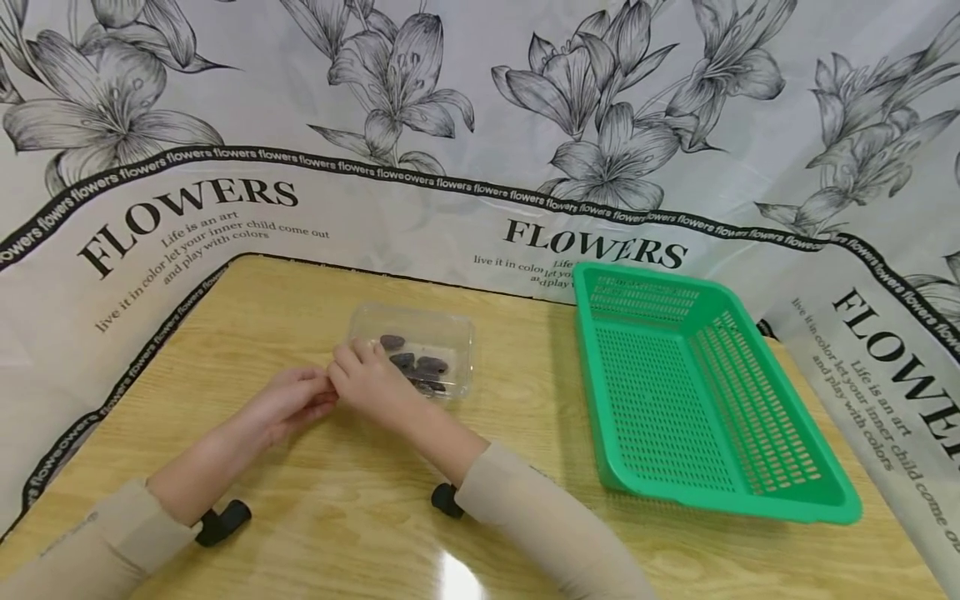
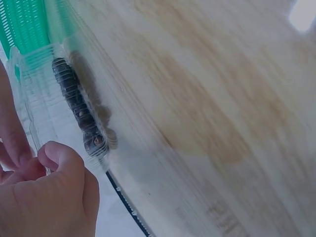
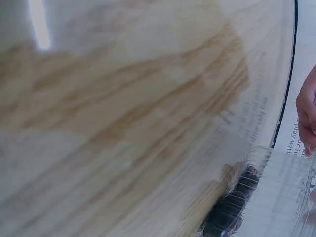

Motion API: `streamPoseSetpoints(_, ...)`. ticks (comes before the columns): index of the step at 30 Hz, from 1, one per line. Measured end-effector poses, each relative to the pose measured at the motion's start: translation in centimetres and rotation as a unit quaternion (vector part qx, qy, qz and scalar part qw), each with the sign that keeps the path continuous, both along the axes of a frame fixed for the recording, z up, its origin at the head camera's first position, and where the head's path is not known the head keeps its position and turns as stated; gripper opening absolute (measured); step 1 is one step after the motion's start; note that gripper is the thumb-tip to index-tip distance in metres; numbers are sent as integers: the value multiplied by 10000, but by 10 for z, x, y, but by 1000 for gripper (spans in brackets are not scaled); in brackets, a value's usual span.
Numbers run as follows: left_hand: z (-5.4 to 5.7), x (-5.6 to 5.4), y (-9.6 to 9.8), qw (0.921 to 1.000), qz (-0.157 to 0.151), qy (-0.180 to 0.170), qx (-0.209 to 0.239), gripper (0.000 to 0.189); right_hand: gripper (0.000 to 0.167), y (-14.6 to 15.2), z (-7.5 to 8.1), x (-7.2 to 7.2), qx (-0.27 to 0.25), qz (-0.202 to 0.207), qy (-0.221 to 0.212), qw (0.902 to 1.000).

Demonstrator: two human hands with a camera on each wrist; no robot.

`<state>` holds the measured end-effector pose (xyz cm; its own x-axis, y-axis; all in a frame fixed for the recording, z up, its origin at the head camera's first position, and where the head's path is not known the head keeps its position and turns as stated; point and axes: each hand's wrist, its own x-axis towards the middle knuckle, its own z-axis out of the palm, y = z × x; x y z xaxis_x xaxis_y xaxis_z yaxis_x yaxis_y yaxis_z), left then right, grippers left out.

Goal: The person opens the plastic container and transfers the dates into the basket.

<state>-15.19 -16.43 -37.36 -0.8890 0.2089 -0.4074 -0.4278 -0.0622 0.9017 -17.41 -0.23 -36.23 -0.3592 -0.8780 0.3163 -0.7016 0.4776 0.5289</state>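
A clear plastic box with ribbed sides is on the wooden table; several dark, oblong fruits that look like dates lie along its bottom. My right hand grips the box's left end, its fingers bent over the rim. Beside it, my left hand meets the right fingertips at the same end. In the left wrist view, the left thumb and forefinger pinch at the edge of the box. What exactly lies between the fingertips is hidden. The right wrist view catches the left hand at its right border.
A large green perforated basket stands at the right of the table. A flower-printed sheet hangs behind and along both sides. Black wrist mounts show under the sleeves.
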Motion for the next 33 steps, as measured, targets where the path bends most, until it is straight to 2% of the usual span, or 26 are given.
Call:
streamPoseSetpoints(3,0,1,0,9998,-65,72,-146,16,8,2,-3,-1,-210,213,-43,9995)
streamPoseSetpoints(6,1,1,1,9998,-113,76,-174,30,12,7,1,-2,-467,298,-653,9963)
streamPoseSetpoints(10,5,0,2,9999,-115,-28,-71,44,23,19,6,-6,-993,319,-1603,9815)
streamPoseSetpoints(14,6,2,2,9998,-116,-134,18,37,35,37,10,-8,-1274,118,-2169,9678)
streamPoseSetpoints(17,5,6,6,9995,-183,-253,-34,29,40,52,13,-7,-1380,89,-2339,9624)
streamPoseSetpoints(19,5,9,11,9988,-274,-383,-98,30,41,62,15,-6,-1504,103,-2423,9584)
streamPoseSetpoints(24,6,15,29,9964,-520,-645,-196,51,45,83,17,-1,-1800,-65,-2669,9467)
streamPoseSetpoints(28,7,14,45,9941,-631,-881,38,56,48,92,19,2,-1875,-271,-2752,9425)
streamPoseSetpoints(33,5,12,67,9909,-440,-1165,510,47,48,103,16,4,-2038,-376,-2860,9355)
